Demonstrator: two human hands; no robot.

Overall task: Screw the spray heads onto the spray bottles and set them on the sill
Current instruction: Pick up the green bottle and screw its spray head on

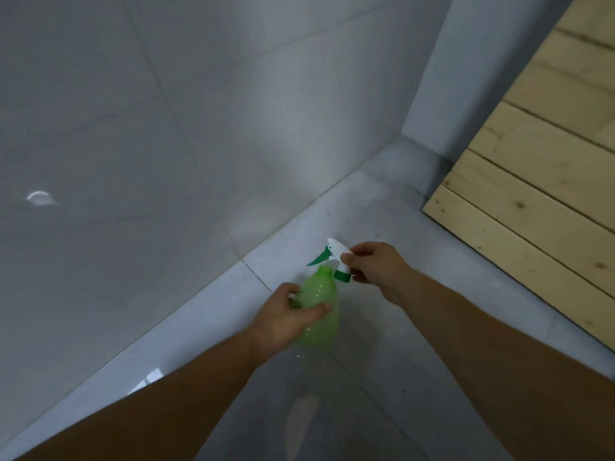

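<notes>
Both hands are busy above the grey tiled floor [382, 344]: the left hand [286, 322] wraps around the pale green spray bottle [321, 322], its neck bare, while the right hand [379, 267] pinches the white-and-green spray head [336, 259] just beside that neck, wooden planks [539, 168] lying well off to the right.

The spray head [336, 259] sits just right of the bottle [320, 311] neck, wooden boards [545, 154] far right.

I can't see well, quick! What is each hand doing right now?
Left hand: closed around the green bottle.
Right hand: closed on the spray head, beside the bottle's open neck, not yet on it.
</notes>
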